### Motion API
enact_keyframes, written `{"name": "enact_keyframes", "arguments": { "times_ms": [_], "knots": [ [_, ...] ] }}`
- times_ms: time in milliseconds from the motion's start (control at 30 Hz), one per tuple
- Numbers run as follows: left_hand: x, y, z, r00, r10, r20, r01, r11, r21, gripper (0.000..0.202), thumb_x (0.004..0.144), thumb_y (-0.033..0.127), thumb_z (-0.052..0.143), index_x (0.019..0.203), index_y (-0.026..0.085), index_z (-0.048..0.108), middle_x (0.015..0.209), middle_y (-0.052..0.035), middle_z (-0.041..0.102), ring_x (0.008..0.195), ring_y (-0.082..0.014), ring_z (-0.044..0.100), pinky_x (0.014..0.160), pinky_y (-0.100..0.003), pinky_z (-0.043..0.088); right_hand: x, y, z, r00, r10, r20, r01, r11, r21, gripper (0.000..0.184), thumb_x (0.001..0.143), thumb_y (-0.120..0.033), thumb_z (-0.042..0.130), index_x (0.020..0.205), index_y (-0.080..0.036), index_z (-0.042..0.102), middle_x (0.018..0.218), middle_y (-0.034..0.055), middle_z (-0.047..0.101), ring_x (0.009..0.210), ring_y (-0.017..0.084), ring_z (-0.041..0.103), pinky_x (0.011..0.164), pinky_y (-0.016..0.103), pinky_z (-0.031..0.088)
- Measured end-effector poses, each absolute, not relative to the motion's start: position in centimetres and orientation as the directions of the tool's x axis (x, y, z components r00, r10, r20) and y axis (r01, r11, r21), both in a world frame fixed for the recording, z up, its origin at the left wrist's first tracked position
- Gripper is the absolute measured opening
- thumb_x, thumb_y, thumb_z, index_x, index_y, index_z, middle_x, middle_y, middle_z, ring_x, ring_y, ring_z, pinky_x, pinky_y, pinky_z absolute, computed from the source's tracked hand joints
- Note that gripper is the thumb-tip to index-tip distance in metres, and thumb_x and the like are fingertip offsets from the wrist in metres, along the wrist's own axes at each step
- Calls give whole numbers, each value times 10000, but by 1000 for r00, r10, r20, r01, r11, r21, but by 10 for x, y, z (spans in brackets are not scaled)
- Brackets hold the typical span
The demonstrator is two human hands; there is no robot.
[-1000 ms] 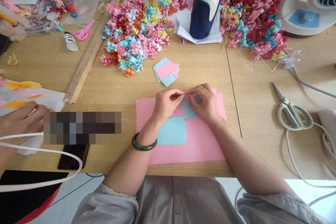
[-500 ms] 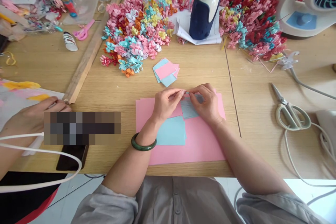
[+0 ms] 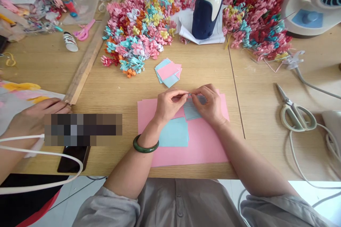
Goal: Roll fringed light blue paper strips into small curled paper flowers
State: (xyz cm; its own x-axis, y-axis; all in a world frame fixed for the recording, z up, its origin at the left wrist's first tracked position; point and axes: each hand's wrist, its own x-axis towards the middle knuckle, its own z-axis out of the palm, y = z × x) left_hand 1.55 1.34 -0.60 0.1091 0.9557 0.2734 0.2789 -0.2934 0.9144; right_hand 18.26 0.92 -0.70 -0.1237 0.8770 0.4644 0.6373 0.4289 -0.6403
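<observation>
My left hand [image 3: 170, 104] and my right hand [image 3: 209, 104] meet at the fingertips, each in a closed pinch. Between them shows a tiny bit of light blue paper [image 3: 189, 94], largely hidden by the fingers. Under my right hand lies a blue paper piece [image 3: 192, 113] with fine parallel lines across it; whether its top edge joins the pinched bit I cannot tell. A plain blue paper rectangle [image 3: 174, 133] rests below my left hand. Beneath everything is a larger pink sheet [image 3: 207, 145]. A green bangle [image 3: 145, 145] circles my left wrist.
Small pink and blue cards [image 3: 168, 71] lie beyond my hands. Heaps of curled paper flowers [image 3: 138, 32] and a blue-white bottle [image 3: 207, 10] stand behind. Scissors [image 3: 297, 113] lie right. At left are a wooden strip [image 3: 86, 62], a phone [image 3: 73, 161] and another person's hand [image 3: 39, 115].
My fingertips shift very slightly at the pinched paper bit. The papers and the other person's hand stay essentially where they were.
</observation>
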Motion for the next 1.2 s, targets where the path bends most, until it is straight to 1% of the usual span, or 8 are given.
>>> {"name": "enact_keyframes", "arguments": {
  "times_ms": [200,367,433,533,667,733,833,1200],
  "knots": [
    [15,12,-6,113,925,363,401,-376,835,69,828,143,635,805,162,697,794,-18,733,693,-114,676,674,-216,555,180,7,-6,-201,845,495,568,512,-644,119,894,-241,615,776,-232,625,742,32,674,836,212,572,700,351,499],
    [19,8,-3,185,823,537,670,-506,543,102,844,124,584,777,162,651,741,-29,688,688,-136,637,674,-249,512,178,6,-5,-211,819,533,540,552,-635,125,911,-250,603,788,-240,626,760,35,680,842,213,568,712,357,507],
    [20,6,-2,210,801,561,688,-529,497,122,863,129,567,806,159,671,757,-42,702,708,-147,650,695,-261,515,178,6,-5,-202,833,515,544,533,-648,121,915,-227,584,802,-239,626,778,34,685,851,211,572,729,359,505],
    [21,6,-1,161,849,504,546,-502,671,149,899,181,564,868,159,708,845,-62,736,776,-151,684,745,-261,541,180,6,-5,-160,839,520,569,508,-646,113,910,-205,572,811,-235,618,781,34,678,848,209,573,749,366,496],
    [20,9,-1,37,987,154,148,-158,976,224,917,336,605,925,150,731,872,-65,755,744,-148,720,723,-249,578,180,7,-6,-132,833,536,580,504,-640,114,901,-179,570,814,-238,614,766,26,674,831,206,570,739,361,486],
    [20,10,-2,47,998,51,34,-52,998,268,902,384,630,942,143,741,857,-63,762,734,-156,727,738,-264,589,180,7,-6,-128,834,537,583,501,-639,111,896,-176,574,814,-239,615,764,24,672,832,206,572,740,360,485],
    [20,11,-3,100,994,36,-14,-35,999,287,876,407,665,962,151,761,871,-60,771,770,-167,734,774,-284,598,180,8,-7,-118,841,528,589,487,-645,107,892,-182,580,809,-238,617,764,23,671,832,206,575,750,361,484],
    [16,12,-10,126,966,224,132,-240,962,179,853,314,704,959,195,786,965,-57,770,856,-168,710,796,-298,592,180,7,-5,-124,869,479,575,457,-679,102,888,-188,581,819,-231,641,793,40,699,855,215,590,739,361,508]
  ]
}}
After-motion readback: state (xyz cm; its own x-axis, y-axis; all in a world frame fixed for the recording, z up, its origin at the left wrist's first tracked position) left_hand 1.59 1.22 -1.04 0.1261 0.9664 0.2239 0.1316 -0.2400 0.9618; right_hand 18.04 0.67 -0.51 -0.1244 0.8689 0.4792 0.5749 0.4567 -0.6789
